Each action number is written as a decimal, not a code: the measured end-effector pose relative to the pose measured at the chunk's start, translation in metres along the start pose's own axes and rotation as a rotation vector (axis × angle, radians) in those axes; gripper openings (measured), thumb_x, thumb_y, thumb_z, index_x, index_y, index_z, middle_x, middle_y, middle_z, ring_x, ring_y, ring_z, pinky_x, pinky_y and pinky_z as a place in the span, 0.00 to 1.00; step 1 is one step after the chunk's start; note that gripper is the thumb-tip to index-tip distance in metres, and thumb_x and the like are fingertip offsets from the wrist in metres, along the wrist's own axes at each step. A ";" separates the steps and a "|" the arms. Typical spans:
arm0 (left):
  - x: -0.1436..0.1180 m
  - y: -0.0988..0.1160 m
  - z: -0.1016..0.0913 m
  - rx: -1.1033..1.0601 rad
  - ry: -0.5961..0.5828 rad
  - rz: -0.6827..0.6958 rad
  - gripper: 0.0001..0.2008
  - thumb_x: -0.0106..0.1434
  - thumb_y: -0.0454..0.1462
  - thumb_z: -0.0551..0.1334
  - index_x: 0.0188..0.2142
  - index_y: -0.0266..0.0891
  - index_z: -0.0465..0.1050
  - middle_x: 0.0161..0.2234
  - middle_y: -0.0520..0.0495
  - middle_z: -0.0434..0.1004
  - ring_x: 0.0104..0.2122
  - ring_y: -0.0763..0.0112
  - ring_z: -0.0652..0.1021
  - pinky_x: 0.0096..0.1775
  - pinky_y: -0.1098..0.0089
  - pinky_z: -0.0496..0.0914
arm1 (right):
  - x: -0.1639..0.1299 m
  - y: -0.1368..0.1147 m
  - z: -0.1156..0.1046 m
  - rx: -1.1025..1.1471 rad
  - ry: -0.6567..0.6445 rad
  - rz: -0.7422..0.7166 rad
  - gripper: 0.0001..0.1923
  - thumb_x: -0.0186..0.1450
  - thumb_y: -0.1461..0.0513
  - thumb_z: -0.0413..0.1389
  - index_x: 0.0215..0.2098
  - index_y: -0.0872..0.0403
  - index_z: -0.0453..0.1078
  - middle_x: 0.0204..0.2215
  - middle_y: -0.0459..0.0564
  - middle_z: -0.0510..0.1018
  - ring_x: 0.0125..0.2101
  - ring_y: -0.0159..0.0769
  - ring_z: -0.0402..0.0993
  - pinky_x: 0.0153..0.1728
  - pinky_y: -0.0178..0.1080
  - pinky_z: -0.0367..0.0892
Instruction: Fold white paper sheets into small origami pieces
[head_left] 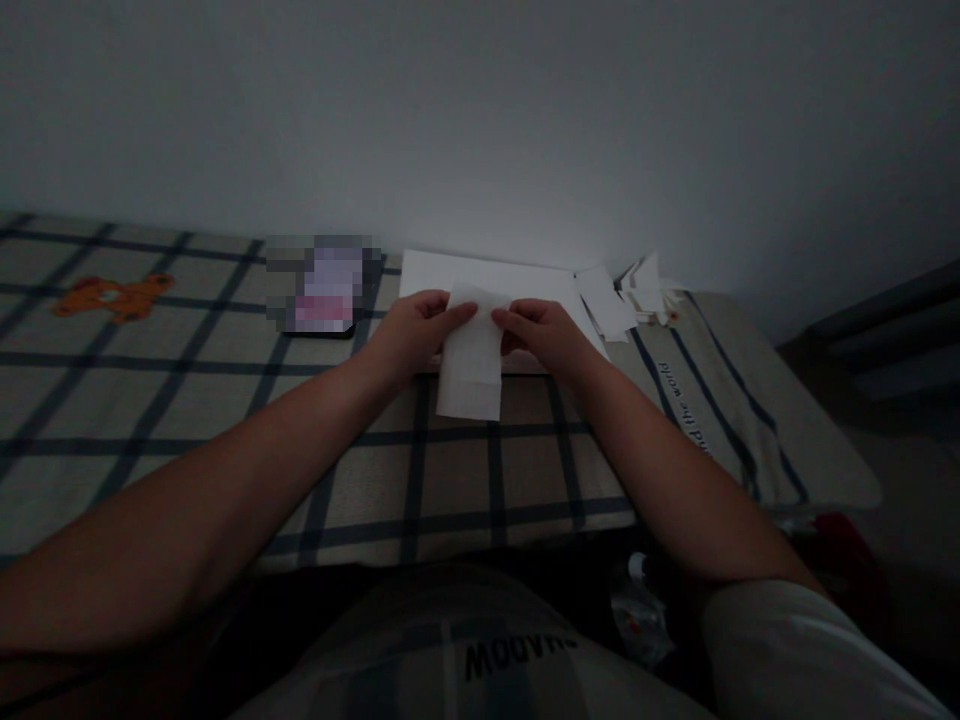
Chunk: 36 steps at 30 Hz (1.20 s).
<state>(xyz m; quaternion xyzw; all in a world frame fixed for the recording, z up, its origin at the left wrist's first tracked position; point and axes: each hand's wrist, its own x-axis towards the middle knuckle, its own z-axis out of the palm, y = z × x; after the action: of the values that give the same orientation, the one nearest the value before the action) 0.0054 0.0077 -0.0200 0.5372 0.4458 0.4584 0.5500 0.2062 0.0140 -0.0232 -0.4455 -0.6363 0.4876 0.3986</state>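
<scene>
Between my two hands hangs a narrow white strip of paper [472, 365], its lower end reaching past the edge of the white sheets behind it. My left hand [420, 325] pinches its left edge with thumb and fingers. On the right edge, my right hand [541, 330] grips it the same way. A crease runs across the strip near its bottom. Behind and under my hands lies a stack of white paper [487, 268], partly hidden by them. Several small cut paper pieces [606, 300] rest at its right end.
A checked cloth [360, 480] covers the table. To the left lie a phone [326, 290], its screen blurred out, and an orange bear-shaped piece [112, 298]. Folded paper bits [649, 285] stand near the wall on the right. A plastic bottle [641, 615] shows below the table edge.
</scene>
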 end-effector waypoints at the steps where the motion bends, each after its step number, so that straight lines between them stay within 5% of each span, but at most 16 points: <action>1: 0.001 -0.001 -0.001 -0.002 0.016 -0.020 0.12 0.56 0.45 0.70 0.34 0.39 0.79 0.32 0.47 0.81 0.29 0.69 0.78 0.32 0.70 0.73 | -0.001 -0.001 0.001 -0.008 -0.006 -0.013 0.18 0.64 0.48 0.62 0.26 0.52 0.70 0.22 0.45 0.76 0.25 0.31 0.74 0.31 0.38 0.70; 15: 0.005 -0.004 -0.003 -0.014 0.053 -0.104 0.12 0.58 0.43 0.70 0.25 0.38 0.75 0.26 0.49 0.77 0.24 0.72 0.76 0.27 0.71 0.71 | -0.002 -0.002 0.002 -0.149 0.079 -0.048 0.22 0.64 0.44 0.59 0.28 0.54 0.73 0.22 0.46 0.76 0.24 0.31 0.72 0.30 0.37 0.67; 36: 0.000 0.004 0.000 -0.089 0.048 -0.091 0.13 0.56 0.43 0.72 0.26 0.36 0.75 0.26 0.47 0.79 0.24 0.70 0.78 0.31 0.68 0.75 | -0.004 -0.007 0.008 0.041 0.074 0.006 0.18 0.63 0.48 0.62 0.28 0.55 0.74 0.21 0.46 0.76 0.23 0.29 0.70 0.28 0.36 0.68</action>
<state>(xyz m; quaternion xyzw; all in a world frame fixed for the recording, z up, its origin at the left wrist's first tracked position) 0.0054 0.0076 -0.0156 0.4804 0.4618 0.4651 0.5828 0.1989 0.0073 -0.0184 -0.4569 -0.6095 0.4852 0.4293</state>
